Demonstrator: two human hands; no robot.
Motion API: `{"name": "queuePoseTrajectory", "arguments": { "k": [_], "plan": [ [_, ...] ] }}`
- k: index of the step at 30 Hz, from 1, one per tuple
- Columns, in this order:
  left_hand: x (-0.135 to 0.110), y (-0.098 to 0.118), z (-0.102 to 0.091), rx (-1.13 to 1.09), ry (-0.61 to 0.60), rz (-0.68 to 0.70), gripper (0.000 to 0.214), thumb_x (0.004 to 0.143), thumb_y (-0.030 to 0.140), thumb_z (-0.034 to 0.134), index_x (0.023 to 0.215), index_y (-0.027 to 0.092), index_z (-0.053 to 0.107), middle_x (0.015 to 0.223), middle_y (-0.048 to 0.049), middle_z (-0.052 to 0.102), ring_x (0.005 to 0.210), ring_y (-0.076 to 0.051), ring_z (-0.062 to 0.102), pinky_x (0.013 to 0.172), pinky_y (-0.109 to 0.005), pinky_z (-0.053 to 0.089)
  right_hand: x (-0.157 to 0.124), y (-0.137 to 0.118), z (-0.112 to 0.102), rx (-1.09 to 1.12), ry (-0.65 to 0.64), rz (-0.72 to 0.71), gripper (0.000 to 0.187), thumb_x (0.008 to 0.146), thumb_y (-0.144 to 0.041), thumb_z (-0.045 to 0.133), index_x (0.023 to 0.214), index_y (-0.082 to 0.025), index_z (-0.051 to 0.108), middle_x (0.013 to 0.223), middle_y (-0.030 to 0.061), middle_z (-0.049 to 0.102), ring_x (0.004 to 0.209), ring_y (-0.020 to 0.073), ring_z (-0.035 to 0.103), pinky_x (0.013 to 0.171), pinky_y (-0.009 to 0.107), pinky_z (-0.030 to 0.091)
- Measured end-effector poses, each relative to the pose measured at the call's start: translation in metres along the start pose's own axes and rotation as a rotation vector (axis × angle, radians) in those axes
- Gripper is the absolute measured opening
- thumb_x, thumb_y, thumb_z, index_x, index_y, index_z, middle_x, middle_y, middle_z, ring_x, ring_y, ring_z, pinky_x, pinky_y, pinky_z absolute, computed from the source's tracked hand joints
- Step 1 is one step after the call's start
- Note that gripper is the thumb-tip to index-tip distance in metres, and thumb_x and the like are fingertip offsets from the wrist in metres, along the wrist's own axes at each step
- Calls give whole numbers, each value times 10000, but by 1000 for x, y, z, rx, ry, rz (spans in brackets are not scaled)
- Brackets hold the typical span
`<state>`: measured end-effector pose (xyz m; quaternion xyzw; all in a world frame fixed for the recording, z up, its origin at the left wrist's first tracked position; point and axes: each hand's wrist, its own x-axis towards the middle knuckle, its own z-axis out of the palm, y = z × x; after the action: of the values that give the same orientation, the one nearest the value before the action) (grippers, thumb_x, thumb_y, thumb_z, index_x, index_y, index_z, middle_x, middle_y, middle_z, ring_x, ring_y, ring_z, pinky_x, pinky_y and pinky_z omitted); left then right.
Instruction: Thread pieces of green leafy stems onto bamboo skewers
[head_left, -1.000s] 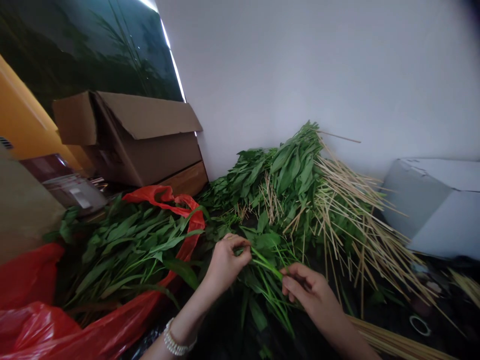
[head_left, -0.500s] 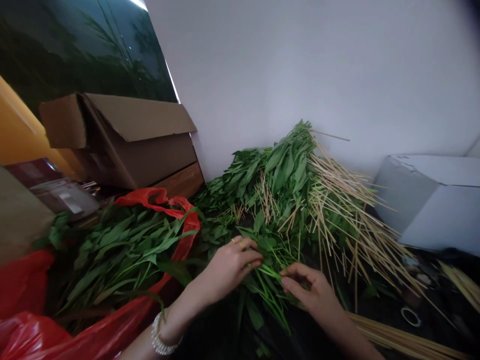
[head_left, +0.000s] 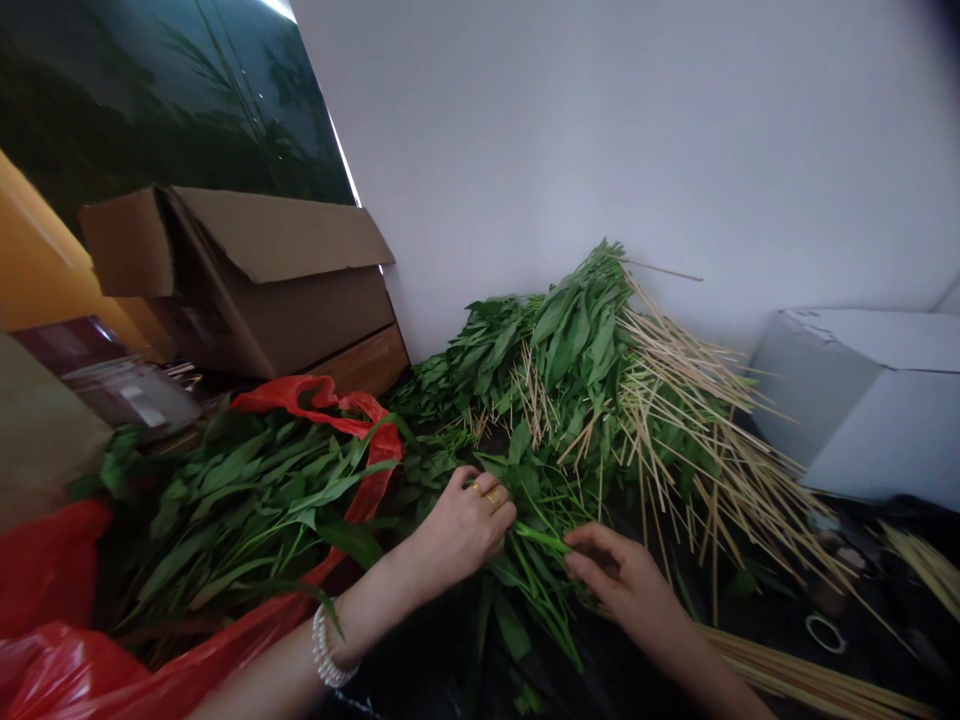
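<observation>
Green leafy stems (head_left: 536,537) lie between the person's 2 hands, above a black plastic sheet (head_left: 420,672). The left hand (head_left: 461,530) is clenched over the leaves, seemingly to pin a bunch in place, while the right hand (head_left: 622,585) curves near a stem's end, its grip too hidden to tell. A pearl bracelet (head_left: 326,650) circles the left wrist. Farther off, a red plastic bag (head_left: 352,450) runs under a leaf heap (head_left: 240,500), and thin wooden sticks (head_left: 697,420) fan through a second leaf heap (head_left: 570,340), which appears propped against the wall (head_left: 600,130). A cardboard box (head_left: 277,290) stands beyond.
</observation>
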<state>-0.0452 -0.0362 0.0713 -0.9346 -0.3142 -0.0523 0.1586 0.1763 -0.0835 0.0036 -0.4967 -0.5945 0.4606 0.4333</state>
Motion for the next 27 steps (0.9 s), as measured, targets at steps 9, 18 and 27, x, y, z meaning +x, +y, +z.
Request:
{"name": "queuePoseTrajectory", "arguments": {
  "k": [9, 18, 27],
  "plan": [
    [9, 6, 13, -799, 104, -532, 204, 882, 150, 344, 708, 200, 438, 705, 13, 508, 688, -149, 484, 662, -259, 371, -1, -15, 9, 113, 0, 46, 261, 788, -427, 585, 875, -185, 631, 704, 12, 672, 593, 172, 645, 537, 268, 484],
    [20, 3, 22, -543, 131, -464, 198, 894, 120, 365, 753, 190, 485, 767, -16, 547, 759, -179, 512, 729, -290, 406, -2, -10, 4, -271, 99, -240, 198, 895, -313, 473, 866, -209, 638, 781, 31, 681, 714, 188, 651, 673, 299, 485],
    [-1, 11, 23, -176, 17, -169, 119, 872, 84, 477, 863, 183, 543, 868, -30, 610, 909, -204, 567, 1012, -468, 334, -3, -7, -5, -390, 127, -326, 203, 907, -285, 467, 860, -232, 657, 870, 43, 710, 832, 208, 662, 757, 311, 491]
  ]
}}
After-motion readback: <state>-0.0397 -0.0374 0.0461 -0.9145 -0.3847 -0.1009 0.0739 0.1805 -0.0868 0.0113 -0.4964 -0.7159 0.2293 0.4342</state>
